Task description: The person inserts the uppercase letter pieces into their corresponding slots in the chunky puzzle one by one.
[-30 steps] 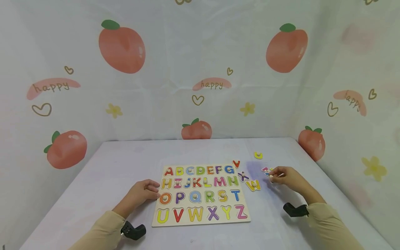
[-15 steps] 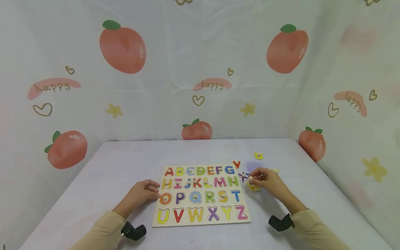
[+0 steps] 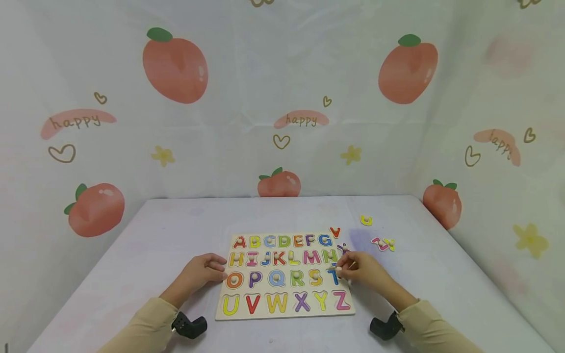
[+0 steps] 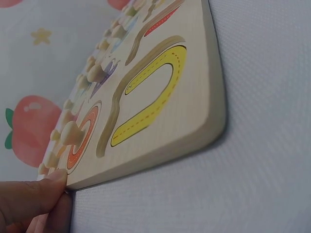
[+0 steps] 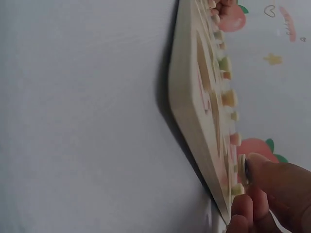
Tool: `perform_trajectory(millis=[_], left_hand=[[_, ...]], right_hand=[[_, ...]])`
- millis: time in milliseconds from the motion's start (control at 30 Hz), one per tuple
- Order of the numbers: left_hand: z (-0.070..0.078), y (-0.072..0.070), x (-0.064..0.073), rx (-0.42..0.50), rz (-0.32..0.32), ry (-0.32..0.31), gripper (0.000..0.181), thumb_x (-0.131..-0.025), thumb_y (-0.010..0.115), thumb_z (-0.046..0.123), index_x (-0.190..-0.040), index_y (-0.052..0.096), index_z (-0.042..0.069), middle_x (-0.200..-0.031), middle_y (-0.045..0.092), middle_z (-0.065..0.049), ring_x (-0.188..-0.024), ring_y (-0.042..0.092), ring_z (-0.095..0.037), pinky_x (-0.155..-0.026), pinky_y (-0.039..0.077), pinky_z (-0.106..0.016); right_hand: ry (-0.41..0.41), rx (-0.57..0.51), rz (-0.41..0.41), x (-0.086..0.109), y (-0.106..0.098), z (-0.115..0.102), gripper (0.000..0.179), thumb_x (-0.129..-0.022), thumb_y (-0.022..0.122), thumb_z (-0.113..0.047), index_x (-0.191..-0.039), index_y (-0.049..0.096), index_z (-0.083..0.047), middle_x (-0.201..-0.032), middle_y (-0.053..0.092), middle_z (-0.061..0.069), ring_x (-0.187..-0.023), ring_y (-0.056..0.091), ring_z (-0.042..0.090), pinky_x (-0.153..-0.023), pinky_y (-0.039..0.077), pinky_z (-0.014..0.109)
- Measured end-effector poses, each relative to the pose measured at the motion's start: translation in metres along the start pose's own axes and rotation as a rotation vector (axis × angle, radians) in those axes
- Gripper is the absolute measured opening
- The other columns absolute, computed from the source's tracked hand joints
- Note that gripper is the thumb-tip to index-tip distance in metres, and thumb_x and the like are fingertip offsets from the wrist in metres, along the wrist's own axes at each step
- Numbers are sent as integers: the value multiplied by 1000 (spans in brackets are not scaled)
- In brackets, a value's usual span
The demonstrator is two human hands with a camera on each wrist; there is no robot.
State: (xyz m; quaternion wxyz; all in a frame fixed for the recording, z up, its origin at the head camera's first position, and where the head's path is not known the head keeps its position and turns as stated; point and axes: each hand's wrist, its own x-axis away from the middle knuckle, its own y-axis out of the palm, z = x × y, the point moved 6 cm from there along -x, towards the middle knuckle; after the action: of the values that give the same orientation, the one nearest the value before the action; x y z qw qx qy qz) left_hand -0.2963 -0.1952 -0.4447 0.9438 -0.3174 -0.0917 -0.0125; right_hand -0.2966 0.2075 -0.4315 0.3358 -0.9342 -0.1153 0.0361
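Observation:
A wooden alphabet puzzle board (image 3: pixel 284 316) lies on the table, with knobbed letters filling its upper rows. The T, U, V, W, X, Y and Z recesses hold no pieces. My left hand (image 3: pixel 204 269) grips the board's left edge near the O piece (image 4: pixel 80 141), thumb at the rim and fingers alongside. My right hand (image 3: pixel 364 270) pinches the knob of a blue letter piece (image 3: pixel 332 265), apparently the T, over the right edge close to the T recess. In the right wrist view the thin letter piece (image 5: pixel 242 167) appears edge-on beside the thumb.
Loose letters lie right of the board: a red V (image 3: pixel 335 232) at its top corner, a purple X (image 3: pixel 342 248) partly behind my right hand, a yellow U (image 3: pixel 366 220) farther back, and a pink Z (image 3: pixel 379 243) against a yellow Y (image 3: pixel 389 244).
My right hand has carried the blue letter piece left from beside the Z and Y to the board's right edge, now covering the W. The left hand has stayed in place.

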Motion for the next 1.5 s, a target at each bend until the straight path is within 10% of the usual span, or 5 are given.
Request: perform_trajectory(millis=[1500], left_hand=[[-2,0,-1,-9,2,0,41,-75,79,13,-112,64,2,-87,67,-2,-81,58,-16,-71,48,-29]], right_hand=[[63,62,-131,-6,14,-7,16,-78,79,-14,-84,66,-9,-69,53,-2,-66,48,13,-57,37,22]])
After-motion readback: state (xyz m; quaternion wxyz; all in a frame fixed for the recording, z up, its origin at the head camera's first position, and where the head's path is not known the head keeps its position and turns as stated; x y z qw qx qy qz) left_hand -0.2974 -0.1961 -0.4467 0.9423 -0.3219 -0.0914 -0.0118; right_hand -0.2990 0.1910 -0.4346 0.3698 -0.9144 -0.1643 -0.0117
